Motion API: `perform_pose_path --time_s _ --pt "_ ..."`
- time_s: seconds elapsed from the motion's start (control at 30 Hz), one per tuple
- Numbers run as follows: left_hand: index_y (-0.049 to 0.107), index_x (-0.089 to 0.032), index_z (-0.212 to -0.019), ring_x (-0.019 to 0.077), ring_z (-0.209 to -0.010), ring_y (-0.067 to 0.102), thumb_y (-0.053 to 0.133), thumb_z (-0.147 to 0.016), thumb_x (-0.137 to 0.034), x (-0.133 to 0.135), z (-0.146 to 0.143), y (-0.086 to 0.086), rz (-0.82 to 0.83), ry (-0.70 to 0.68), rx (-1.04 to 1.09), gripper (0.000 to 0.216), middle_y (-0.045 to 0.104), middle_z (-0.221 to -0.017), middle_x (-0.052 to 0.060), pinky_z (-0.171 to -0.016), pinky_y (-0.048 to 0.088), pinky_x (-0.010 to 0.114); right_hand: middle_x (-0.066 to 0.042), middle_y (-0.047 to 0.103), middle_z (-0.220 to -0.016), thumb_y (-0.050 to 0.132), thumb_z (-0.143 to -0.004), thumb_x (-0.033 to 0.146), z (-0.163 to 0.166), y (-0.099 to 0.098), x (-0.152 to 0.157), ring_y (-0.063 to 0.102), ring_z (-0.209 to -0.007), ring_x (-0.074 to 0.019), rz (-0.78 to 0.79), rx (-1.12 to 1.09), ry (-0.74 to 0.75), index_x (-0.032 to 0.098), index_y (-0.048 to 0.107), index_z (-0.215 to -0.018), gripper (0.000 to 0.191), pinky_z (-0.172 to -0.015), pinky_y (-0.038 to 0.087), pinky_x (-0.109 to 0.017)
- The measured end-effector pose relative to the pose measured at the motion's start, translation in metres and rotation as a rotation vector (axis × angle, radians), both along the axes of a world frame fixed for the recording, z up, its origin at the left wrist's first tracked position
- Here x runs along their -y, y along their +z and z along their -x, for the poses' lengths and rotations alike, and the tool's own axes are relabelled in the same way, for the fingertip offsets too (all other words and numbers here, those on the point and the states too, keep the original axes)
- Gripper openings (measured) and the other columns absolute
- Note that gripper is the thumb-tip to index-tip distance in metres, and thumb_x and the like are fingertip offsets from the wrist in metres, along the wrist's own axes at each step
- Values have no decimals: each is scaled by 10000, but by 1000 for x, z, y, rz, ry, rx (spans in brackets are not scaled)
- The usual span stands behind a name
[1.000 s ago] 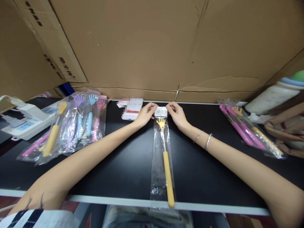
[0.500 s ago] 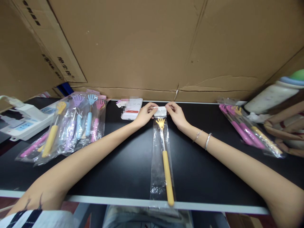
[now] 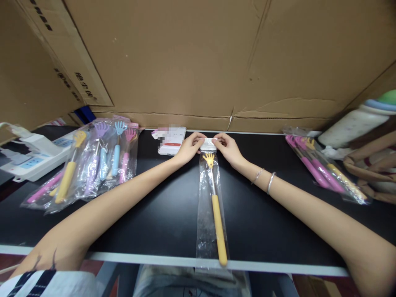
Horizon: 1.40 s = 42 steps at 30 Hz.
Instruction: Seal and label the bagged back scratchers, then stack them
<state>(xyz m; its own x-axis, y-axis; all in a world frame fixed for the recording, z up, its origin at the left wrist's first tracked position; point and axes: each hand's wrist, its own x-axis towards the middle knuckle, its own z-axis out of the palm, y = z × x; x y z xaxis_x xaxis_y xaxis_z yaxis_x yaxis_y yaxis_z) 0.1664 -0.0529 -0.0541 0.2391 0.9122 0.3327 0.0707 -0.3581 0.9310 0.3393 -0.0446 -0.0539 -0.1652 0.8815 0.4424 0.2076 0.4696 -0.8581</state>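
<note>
Both hands [image 3: 208, 147] closer, apparently pinching bag flap [image 3: 208, 144] narrower.

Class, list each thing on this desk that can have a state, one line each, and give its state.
Left hand: pinching the bag's white flap.
Right hand: pinching the same flap.
Clear bag: flat on the desk, yellow back scratcher inside.
Phone: screen lit.
Left pile of bagged scratchers: lying untouched.
</note>
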Motion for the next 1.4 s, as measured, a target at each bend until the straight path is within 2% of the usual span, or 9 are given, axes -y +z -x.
perform_pose_path --time_s 0.33,0.53,0.73,0.83,1.03,1.2,1.3,1.4 --pt "540 -166 -890 107 -746 573 526 -844 -262 0 0 1 -27 7 -7 107 577 -801 10 -540 478 164 -4 590 -739 622 -747 403 1 0 0 554 -710 -147 -8 23 2 195 557 -784 221 -700 447 -296" --pt "536 -160 -886 100 -684 553 514 -847 -245 0 0 1 -38 10 -21 96 562 -765 7 -489 434 154 -3 582 -730 609 -762 392 -1 -2 -1 536 -682 -140 -19 61 -2 194 557 -784 206 -672 428 -290" --pt "547 -162 -920 108 -709 560 525 -854 -282 1 1 1 -29 11 -13 138 563 -781 15 -497 439 156 14 557 -736 622 -749 343 -1 -6 -3 521 -672 -128 -33 64 -21 202 533 -903 227 -659 415 -282" --pt "557 -167 -951 111 -717 574 523 -857 -301 2 1 2 -25 8 -9 167 581 -795 18 -508 446 156 10 554 -758 622 -744 304 -2 -7 -4 514 -663 -126 -56 90 -31 204 510 -889 208 -655 416 -283" --pt "550 -189 -1086 128 -831 610 466 -885 -382 1 3 3 -9 -33 -41 290 639 -969 47 -598 492 178 -11 562 -865 641 -719 298 -1 -3 -2 464 -599 -102 -103 162 -95 202 501 -805 190 -621 414 -281" --pt "538 -177 -1153 154 -934 621 463 -889 -384 2 4 4 -53 -109 -94 344 660 -1077 79 -693 485 213 -10 586 -775 660 -711 399 -1 -4 -1 515 -652 -134 -19 139 -25 199 514 -806 265 -639 423 -280" --pt "556 -170 -1155 186 -1024 604 492 -878 -369 5 3 6 -100 -104 -124 347 654 -1122 96 -806 481 271 -14 600 -752 588 -759 507 -1 -5 -3 546 -698 -153 28 90 3 199 516 -813 321 -682 430 -292" --pt "566 -168 -1157 200 -1087 585 476 -890 -341 6 3 7 -134 -116 -126 331 626 -1188 104 -891 462 313 -18 596 -765 454 -823 590 -2 -5 -5 542 -736 -160 15 62 -32 200 515 -775 398 -736 424 -308"
